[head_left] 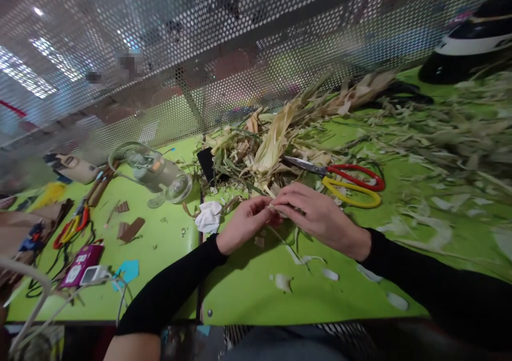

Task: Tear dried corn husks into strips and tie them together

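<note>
Both of my hands meet above the green table [240,291], their fingers pinched round the narrow lower end of a pale yellow dried corn husk [275,139]. The husk's wide, loose end fans upward, away from me. My left hand [246,222] is closed on it from the left, thumb and fingertips together. From the right, my right hand [320,217] pinches the same end; the exact grip point is partly hidden by the fingers. Just beyond my right hand lie large scissors [330,177] with one red and one yellow handle. A crumpled white tissue [208,216] rests left of my left hand.
Dried husk scraps [432,137] spread over the right side, with a pile behind my hands. A perforated metal screen [224,67] borders the back. Leftward stand a clear-lidded container [156,169], a purple box [83,264], cables and more tools.
</note>
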Demonstrator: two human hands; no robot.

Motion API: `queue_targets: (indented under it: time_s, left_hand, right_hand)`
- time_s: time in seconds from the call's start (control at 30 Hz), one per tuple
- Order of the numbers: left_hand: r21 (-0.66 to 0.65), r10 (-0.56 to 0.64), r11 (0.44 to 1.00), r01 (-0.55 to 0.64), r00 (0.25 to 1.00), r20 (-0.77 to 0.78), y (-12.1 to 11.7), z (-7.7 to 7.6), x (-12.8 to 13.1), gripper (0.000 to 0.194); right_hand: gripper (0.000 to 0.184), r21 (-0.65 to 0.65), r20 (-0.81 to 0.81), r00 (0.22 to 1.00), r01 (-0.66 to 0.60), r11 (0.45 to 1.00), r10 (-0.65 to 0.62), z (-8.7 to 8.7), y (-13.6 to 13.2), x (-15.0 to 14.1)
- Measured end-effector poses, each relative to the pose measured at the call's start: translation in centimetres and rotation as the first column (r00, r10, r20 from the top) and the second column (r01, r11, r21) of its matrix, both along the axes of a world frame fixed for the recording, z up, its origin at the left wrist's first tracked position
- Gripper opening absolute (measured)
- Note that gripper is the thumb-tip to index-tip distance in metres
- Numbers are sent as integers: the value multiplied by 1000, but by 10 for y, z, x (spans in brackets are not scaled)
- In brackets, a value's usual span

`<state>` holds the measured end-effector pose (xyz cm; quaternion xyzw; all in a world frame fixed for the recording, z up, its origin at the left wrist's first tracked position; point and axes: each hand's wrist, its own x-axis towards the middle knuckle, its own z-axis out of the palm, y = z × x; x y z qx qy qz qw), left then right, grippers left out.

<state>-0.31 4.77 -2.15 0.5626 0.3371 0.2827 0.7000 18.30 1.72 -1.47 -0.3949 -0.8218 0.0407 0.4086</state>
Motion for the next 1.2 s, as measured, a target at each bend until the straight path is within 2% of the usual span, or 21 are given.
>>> queue_targets:
  time_s: [0.07,0.23,0.4,0.57,0.63,0.7,0.8,0.9,0.97,1.07,1.2]
  left_hand:
    - [6,5,1000,-5,1000,11,0,0,0,49]
    - [6,29,1000,-29,998,49,0,0,0,48]
    - [48,1,999,-3,999,47,1,-1,-1,46]
    - [59,13,998,-18,996,86,1,-1,-3,48]
    - [37,16,999,-20,994,110,1,-1,-2,48]
    - [-11,25,1000,-24,989,148,1,-2,-1,47]
    - [-83,71,995,-55,977,200,2,-4,0,47]
    - [-69,81,995,-68,974,212,3,-6,0,49]
    - [-28,65,998,-61,977,201,2,-6,0,52]
    - [9,58,998,-61,984,170,0,-5,1,52]
    - [-1,84,996,-85,981,172,0,-6,1,45]
  right_hand:
    - [19,11,-9,1000,3,1000,-3,0,-1,0]
    - [19,22,-11,994,106,994,-105,1,-1,1]
    - [21,49,74,996,45,998,-48,2,-1,2]
    - [23,80,257,966,1,997,-22,10,-6,3]
    - [24,72,220,976,-16,997,-1,12,-6,5]
    - [24,19,85,994,60,998,-62,12,-5,6]
    - [29,-177,-80,976,188,966,-205,10,0,6]
    - [38,-374,-99,981,121,920,-169,7,3,3]
    - [42,-458,-117,984,67,886,-135,6,3,1]
    - [44,-492,-144,981,42,870,-129,7,2,0]
    - [33,-432,-74,992,57,900,-99,12,0,6]
